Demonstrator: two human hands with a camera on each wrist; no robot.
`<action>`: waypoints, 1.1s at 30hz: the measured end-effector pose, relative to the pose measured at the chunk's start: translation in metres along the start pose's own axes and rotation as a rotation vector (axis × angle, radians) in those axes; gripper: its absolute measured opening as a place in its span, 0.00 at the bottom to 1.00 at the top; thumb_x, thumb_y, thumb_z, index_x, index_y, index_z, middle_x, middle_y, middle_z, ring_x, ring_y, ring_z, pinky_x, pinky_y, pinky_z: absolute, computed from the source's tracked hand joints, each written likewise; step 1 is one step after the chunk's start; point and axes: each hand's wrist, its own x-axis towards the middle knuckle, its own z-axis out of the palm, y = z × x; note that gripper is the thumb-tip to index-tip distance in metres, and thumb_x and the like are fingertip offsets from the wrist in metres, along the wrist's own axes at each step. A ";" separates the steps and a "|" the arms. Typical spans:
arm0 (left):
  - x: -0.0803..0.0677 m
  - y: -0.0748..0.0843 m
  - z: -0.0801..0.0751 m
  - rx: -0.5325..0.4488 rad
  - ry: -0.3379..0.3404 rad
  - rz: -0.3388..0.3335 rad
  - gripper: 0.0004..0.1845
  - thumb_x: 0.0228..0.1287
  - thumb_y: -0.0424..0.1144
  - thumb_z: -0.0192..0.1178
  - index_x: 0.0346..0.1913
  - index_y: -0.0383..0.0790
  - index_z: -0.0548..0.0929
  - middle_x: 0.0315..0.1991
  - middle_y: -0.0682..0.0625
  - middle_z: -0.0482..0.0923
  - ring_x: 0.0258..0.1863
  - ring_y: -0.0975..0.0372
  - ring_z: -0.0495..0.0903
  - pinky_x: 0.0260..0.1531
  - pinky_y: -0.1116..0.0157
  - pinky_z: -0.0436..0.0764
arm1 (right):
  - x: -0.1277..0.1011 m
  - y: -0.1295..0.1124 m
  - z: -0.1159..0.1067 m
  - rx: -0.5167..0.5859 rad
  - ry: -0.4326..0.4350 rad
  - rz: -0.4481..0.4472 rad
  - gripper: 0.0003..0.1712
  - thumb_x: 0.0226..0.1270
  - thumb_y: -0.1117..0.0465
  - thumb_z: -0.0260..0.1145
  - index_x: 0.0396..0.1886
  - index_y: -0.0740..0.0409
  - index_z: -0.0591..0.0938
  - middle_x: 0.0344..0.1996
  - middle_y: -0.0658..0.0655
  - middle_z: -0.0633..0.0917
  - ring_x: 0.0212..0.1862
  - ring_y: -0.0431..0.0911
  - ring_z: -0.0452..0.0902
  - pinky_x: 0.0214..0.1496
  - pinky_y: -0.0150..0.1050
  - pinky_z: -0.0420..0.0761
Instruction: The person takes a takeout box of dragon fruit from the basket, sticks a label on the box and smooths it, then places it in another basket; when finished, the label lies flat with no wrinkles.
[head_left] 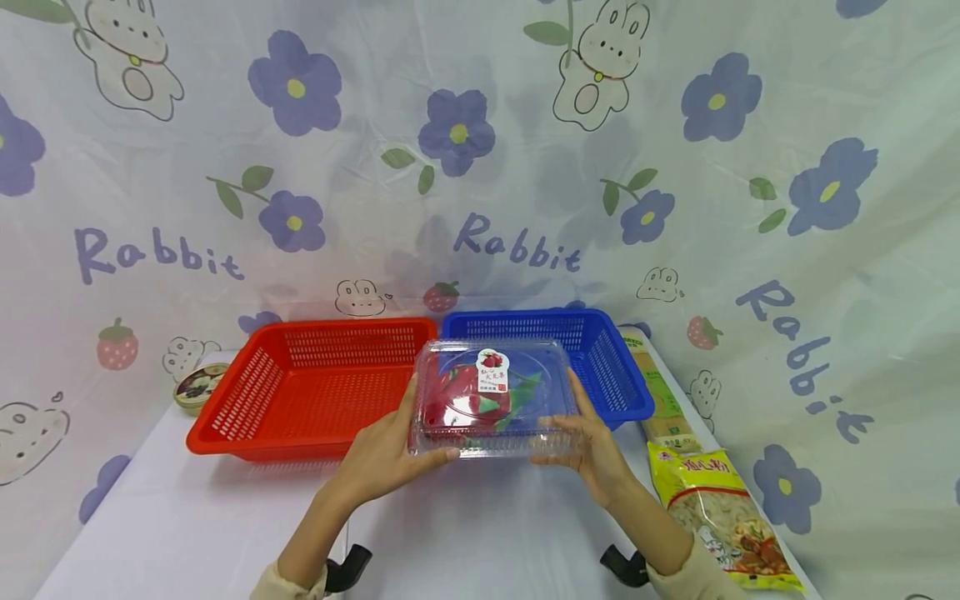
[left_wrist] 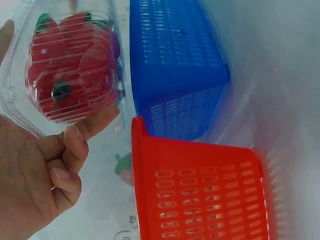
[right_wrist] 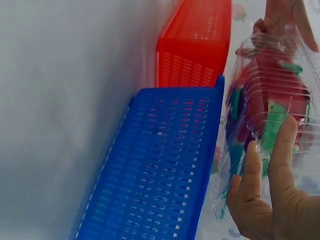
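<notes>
A clear plastic clamshell box is held up over the table in front of the baskets. Inside it, a red dragon fruit with green leaf tips shows through the lid, under a white fruit label. My left hand grips the box's left side, its thumb along the near edge. At the opposite side my right hand grips it, thumb also at the near edge. In the left wrist view some fingers of the left hand lie curled beside the box. Fingers of the right hand press its ridged wall in the right wrist view.
Behind the box stand a red basket at left and a blue basket at right, side by side. A round tin sits left of the red basket. Along the right edge lie a yellow food bag and a green-and-tan packet.
</notes>
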 end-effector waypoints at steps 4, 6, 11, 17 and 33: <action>0.003 0.000 0.000 -0.001 0.005 0.007 0.64 0.48 0.75 0.62 0.80 0.58 0.37 0.64 0.43 0.76 0.54 0.46 0.80 0.47 0.44 0.82 | 0.002 -0.001 -0.001 0.011 -0.009 -0.008 0.46 0.70 0.62 0.50 0.80 0.29 0.43 0.79 0.60 0.46 0.58 0.57 0.75 0.48 0.58 0.83; 0.005 0.000 0.000 -0.004 0.005 0.007 0.64 0.48 0.75 0.62 0.80 0.59 0.36 0.64 0.43 0.75 0.55 0.47 0.80 0.47 0.44 0.82 | 0.003 -0.001 -0.001 0.012 -0.008 -0.010 0.45 0.70 0.62 0.49 0.80 0.30 0.43 0.79 0.60 0.46 0.58 0.58 0.75 0.48 0.58 0.83; 0.008 0.000 0.000 0.004 0.000 0.008 0.64 0.48 0.76 0.62 0.80 0.57 0.37 0.65 0.43 0.74 0.55 0.46 0.80 0.48 0.44 0.81 | 0.006 -0.002 -0.002 0.008 0.001 -0.010 0.45 0.71 0.62 0.49 0.80 0.30 0.43 0.79 0.59 0.45 0.58 0.57 0.75 0.48 0.57 0.83; 0.014 0.002 0.000 0.021 -0.003 0.017 0.64 0.49 0.76 0.61 0.81 0.56 0.37 0.65 0.42 0.74 0.56 0.46 0.79 0.49 0.44 0.81 | 0.008 -0.003 -0.004 0.023 0.007 0.007 0.45 0.71 0.62 0.49 0.80 0.29 0.43 0.74 0.66 0.57 0.56 0.57 0.78 0.48 0.57 0.83; 0.023 0.002 0.004 0.007 -0.017 -0.008 0.65 0.48 0.77 0.60 0.81 0.55 0.37 0.67 0.42 0.73 0.58 0.45 0.79 0.50 0.43 0.81 | 0.016 -0.004 -0.009 0.031 0.022 0.005 0.45 0.72 0.63 0.49 0.80 0.29 0.43 0.77 0.64 0.53 0.57 0.56 0.77 0.49 0.57 0.83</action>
